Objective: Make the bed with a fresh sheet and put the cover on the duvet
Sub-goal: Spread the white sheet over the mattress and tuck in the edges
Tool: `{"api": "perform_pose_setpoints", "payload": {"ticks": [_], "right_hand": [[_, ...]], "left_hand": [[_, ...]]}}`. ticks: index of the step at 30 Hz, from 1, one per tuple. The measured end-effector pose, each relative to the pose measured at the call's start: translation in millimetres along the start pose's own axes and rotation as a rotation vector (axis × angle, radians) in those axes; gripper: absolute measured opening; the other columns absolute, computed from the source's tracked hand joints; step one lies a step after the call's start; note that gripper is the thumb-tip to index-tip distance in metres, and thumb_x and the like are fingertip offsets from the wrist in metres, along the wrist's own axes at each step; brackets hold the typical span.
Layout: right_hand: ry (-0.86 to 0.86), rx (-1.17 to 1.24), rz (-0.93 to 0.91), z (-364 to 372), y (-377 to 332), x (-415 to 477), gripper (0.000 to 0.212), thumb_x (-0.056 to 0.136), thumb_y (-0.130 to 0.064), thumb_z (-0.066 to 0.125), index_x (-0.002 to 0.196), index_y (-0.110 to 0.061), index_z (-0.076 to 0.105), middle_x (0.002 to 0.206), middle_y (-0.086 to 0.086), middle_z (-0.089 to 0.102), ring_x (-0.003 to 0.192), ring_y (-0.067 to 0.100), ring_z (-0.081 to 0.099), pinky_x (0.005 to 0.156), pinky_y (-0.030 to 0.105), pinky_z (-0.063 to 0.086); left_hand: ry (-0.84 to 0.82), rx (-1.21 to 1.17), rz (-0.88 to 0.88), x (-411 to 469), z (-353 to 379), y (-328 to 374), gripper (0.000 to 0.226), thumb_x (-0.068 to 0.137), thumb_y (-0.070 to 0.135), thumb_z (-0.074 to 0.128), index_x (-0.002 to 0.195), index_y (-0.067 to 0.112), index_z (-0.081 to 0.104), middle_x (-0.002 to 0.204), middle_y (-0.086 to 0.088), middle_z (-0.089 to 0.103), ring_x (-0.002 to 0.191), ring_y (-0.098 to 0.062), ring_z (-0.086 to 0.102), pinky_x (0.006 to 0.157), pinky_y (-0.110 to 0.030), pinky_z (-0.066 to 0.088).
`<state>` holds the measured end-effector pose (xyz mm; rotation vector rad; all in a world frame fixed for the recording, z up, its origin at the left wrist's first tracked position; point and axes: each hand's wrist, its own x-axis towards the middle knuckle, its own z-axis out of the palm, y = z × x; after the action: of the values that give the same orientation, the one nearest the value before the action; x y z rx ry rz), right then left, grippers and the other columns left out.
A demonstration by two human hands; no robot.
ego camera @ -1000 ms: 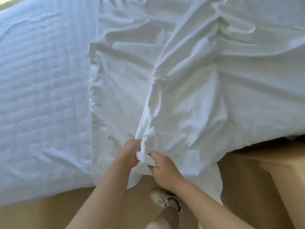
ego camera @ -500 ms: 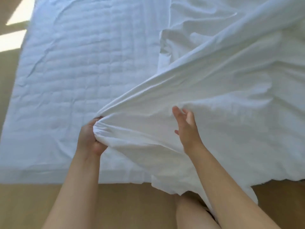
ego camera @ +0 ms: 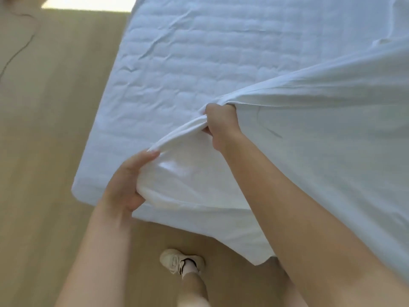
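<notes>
— White cloth was what both sets of fingers had closed on, wasn't it?
— Yes. The left hand (ego camera: 126, 185) had its fingers (ego camera: 150, 155) curled over the top of a bunched fold of the sheet (ego camera: 321, 140), with the thumb clamped beneath it. The cloth was held tight.
— And the right hand?
— The right hand (ego camera: 219, 122) was farther out over the bed. Its fingers were rolled fully round a gathered edge of the same sheet, knuckles up. Between the two hands a narrow rope of fabric ran taut.
— Where did the sheet lie?
— It spread from the hands towards the right and covered that side of the quilted mattress (ego camera: 188, 63). One loose corner hung off the near edge towards the floor (ego camera: 55, 151). The left part of the mattress was bare, down to its near left corner.
— Anything else?
— A pale shoe (ego camera: 179, 261) with a white sock stood on the wooden floor just beside the hanging corner. A thin dark line (ego camera: 20, 52) ran across the floor at the far left.
</notes>
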<state>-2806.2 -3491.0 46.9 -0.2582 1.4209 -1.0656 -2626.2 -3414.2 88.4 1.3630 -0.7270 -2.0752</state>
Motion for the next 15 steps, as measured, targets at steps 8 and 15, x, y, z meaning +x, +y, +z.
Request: {"api": "perform_pose_setpoints", "payload": {"ticks": [8, 15], "right_hand": [[0.045, 0.143, 0.02, 213, 47, -18, 0.022, 0.081, 0.006, 0.039, 0.091, -0.013, 0.045, 0.069, 0.003, 0.041, 0.058, 0.015, 0.043, 0.05, 0.022, 0.039], [0.131, 0.237, -0.022, 332, 46, 21, 0.019, 0.082, 0.003, 0.038, 0.089, -0.012, 0.046, 0.069, 0.002, 0.044, 0.059, 0.015, 0.046, 0.051, 0.022, 0.041]], "left_hand": [[0.433, 0.684, 0.064, -17, -206, 89, 0.006, 0.089, 0.005, 0.058, 0.087, 0.005, 0.063, 0.079, -0.01, 0.054, 0.073, -0.019, 0.05, 0.062, -0.03, 0.035], [0.406, 0.737, 0.134, 17, -308, 169, 0.008, 0.089, 0.005, 0.054, 0.083, 0.009, 0.058, 0.077, -0.009, 0.047, 0.073, -0.019, 0.042, 0.068, -0.032, 0.029]]}}
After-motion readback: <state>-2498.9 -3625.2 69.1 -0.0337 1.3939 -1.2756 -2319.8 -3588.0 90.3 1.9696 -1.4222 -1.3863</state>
